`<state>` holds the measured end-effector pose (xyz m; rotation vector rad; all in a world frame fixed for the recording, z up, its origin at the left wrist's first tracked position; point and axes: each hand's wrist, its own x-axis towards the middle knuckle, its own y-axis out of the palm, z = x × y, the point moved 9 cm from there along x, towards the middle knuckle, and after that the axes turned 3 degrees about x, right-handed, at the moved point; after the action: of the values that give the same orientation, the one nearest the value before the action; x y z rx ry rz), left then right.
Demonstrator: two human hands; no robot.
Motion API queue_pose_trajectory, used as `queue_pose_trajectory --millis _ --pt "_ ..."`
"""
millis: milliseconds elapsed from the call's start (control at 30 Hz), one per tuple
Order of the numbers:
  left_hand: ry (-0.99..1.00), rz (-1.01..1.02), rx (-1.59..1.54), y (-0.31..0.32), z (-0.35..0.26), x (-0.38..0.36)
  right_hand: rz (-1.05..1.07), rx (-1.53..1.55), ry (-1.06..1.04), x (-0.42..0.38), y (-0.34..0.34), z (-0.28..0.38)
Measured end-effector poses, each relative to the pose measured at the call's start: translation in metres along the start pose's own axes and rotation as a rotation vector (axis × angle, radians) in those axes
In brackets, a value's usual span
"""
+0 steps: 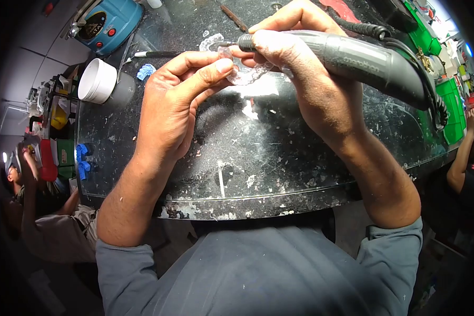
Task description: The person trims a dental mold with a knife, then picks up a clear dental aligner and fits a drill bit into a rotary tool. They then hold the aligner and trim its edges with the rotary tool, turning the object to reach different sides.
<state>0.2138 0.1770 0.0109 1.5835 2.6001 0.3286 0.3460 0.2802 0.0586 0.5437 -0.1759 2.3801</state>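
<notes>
My left hand pinches a clear dental tray between thumb and fingers, above the black bench. My right hand is wrapped round a thick grey rotary handpiece. Its narrow nose points left, with the bur at the tray's upper edge, close to my left fingertips. Fingers of my right hand reach under the nose, beside the tray. Just behind my left fingertips, a second clear arch-shaped piece lies on the bench.
A white tub, blue machine, dark-handled tool and blue scrap stand or lie left. A brown stick lies behind. The coiled cord hangs right, near green bins. People sit at both sides.
</notes>
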Motion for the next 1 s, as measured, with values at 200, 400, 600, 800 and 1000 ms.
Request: queue_pose_trajectory --millis 200,400,600,800,1000 --pt "0.126 -0.086 0.092 0.001 -0.010 -0.002 -0.028 0.026 -0.010 -0.003 -0.006 0.003" --pt "0.227 -0.130 0.206 0.003 -0.020 -0.006 -0.033 0.009 -0.029 -0.005 -0.002 0.003" --pt "0.281 -0.147 0.284 0.008 -0.027 -0.010 -0.031 0.001 -0.048 -0.004 -0.001 0.004" --pt "0.315 -0.154 0.323 0.009 -0.029 -0.012 -0.031 -0.005 -0.057 -0.004 -0.001 0.004" --pt "0.346 -0.138 0.355 0.008 -0.031 -0.013 -0.025 -0.008 -0.066 -0.004 0.001 0.006"
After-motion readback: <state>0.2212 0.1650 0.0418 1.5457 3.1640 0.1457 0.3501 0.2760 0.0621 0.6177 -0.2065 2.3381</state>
